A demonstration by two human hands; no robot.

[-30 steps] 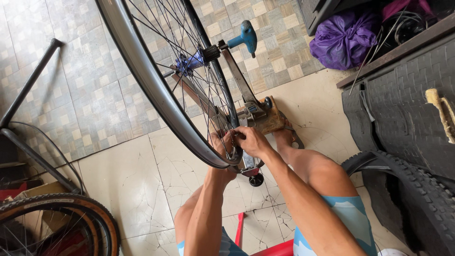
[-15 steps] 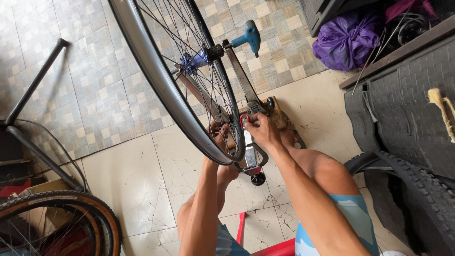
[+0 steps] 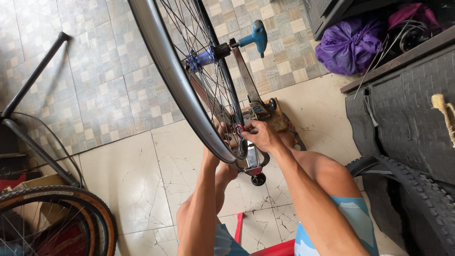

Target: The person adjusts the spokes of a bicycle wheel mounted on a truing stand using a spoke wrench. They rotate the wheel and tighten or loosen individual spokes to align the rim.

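- Since a second ago, both hands have slid down the wheel rim [image 3: 175, 85] toward its lowest arc.
- Right hand [image 3: 259, 135], fingers pinched together, grips a small red ring-shaped tool [image 3: 239, 129] against the spokes.
- Left hand [image 3: 219, 135] is mostly hidden behind the rim; its grip cannot be told.
- Smooth grey metal rim sits in a truing stand [image 3: 253, 106] on cracked pale floor tiles [image 3: 128, 175]; knobby black tyre [image 3: 417, 199] lies at right.
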